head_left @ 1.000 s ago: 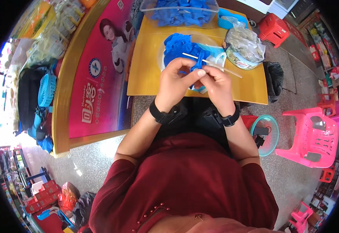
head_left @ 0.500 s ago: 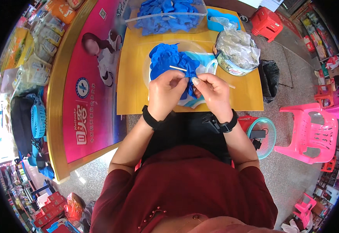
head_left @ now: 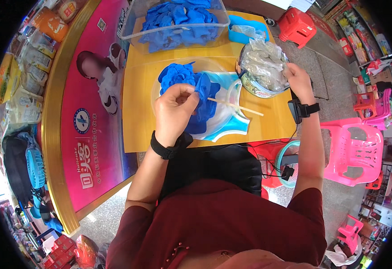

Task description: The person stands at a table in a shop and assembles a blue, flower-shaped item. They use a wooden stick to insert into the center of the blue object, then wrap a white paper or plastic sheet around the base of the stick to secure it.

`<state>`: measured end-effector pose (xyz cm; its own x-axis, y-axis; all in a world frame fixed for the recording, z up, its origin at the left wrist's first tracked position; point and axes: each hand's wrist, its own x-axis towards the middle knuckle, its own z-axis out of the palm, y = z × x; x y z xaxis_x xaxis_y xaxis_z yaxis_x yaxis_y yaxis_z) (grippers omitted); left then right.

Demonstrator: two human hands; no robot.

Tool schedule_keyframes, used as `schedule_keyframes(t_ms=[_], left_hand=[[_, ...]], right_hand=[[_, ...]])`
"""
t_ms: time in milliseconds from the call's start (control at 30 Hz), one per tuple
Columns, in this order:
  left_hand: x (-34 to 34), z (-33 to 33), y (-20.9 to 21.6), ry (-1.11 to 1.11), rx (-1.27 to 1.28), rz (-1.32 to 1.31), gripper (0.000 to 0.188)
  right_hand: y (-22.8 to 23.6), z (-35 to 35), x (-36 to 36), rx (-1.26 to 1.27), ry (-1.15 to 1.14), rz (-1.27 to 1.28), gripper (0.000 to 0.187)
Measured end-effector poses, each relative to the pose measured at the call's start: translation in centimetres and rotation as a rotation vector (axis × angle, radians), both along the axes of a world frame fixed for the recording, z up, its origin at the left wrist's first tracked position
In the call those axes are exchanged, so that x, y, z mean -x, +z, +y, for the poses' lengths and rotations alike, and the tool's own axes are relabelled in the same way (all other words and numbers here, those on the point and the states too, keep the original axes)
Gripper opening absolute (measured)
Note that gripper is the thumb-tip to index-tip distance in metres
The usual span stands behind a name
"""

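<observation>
My left hand (head_left: 176, 106) is closed in a pinch on a blue fabric petal (head_left: 201, 89), over a ruffled blue cloth flower (head_left: 178, 75). The flower lies on a round clear tray (head_left: 158, 96), with a blue-and-white sheet (head_left: 217, 131) also on the table there. A thin pale stick (head_left: 241, 108) slants rightward from beside the petal. At the right, my right hand (head_left: 300, 82) has its fingers bent against the crumpled clear plastic bag (head_left: 265, 58) on a round tub (head_left: 255, 88). Its fingertips are partly hidden, and they seem to grip the bag's edge.
On the yellow table (head_left: 137, 130), a clear box (head_left: 131, 33) of blue petals and a blue basket (head_left: 267, 35) stand at the back. A pink-and-gold counter (head_left: 97, 148) borders the left. Red stool (head_left: 298, 27) and pink chair (head_left: 355, 152) stand right.
My right hand has left the blue petal and moved right to the plastic bag. My left hand still pinches the petal, a little further left. The view has shifted slightly.
</observation>
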<state>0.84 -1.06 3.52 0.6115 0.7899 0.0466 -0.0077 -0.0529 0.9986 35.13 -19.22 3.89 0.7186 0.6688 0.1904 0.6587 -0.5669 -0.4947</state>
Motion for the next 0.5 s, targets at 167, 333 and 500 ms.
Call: schedule_keyframes(t_ms=[167,333,500], left_hand=[[0.4,0.9,-0.3,0.029,0.033,-0.045,0.009],[1.0,1.6,-0.3,0.055,0.059,-0.048,0.010],[1.6,1.6,-1.0,0.072,0.073,-0.061,0.010]], right_hand=[[-0.4,-0.7,-2.2,-0.293,0.057,0.296,0.021],[3.4,0.1,2.2,-0.715,0.104,0.931,0.021],[2.8,0.5,2.1,-0.059,0.033,0.410,0.026]])
